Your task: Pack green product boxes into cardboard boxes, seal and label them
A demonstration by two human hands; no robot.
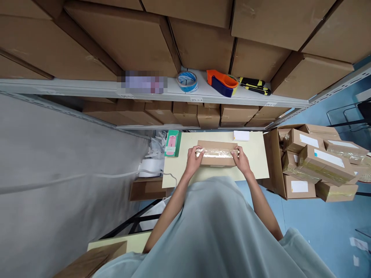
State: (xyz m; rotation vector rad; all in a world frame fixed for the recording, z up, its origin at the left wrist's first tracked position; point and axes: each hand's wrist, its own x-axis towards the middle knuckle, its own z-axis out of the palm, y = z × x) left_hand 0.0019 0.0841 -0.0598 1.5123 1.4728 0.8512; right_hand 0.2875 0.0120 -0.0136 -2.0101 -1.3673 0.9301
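A small brown cardboard box (218,161) lies on the pale table (255,162) in front of me, with shiny clear tape running along its top. My left hand (193,159) grips the box's left end, thumb on the tape. At the opposite end my right hand (241,160) holds it the same way, its thumb pressing the tape's end. Left of the box stands a green and white package (173,143) with a pink item pictured or showing on it. A white label stack or card (241,135) lies behind the box, to the right.
A large open carton (275,164) full of taped, labelled boxes (324,164) stands at the right. Above the table, a shelf (199,73) carries a blue tape roll (187,82), an orange and blue tape dispenser (222,83), yellow-black cutters (255,85) and cartons. A white cable (116,175) crosses on the left.
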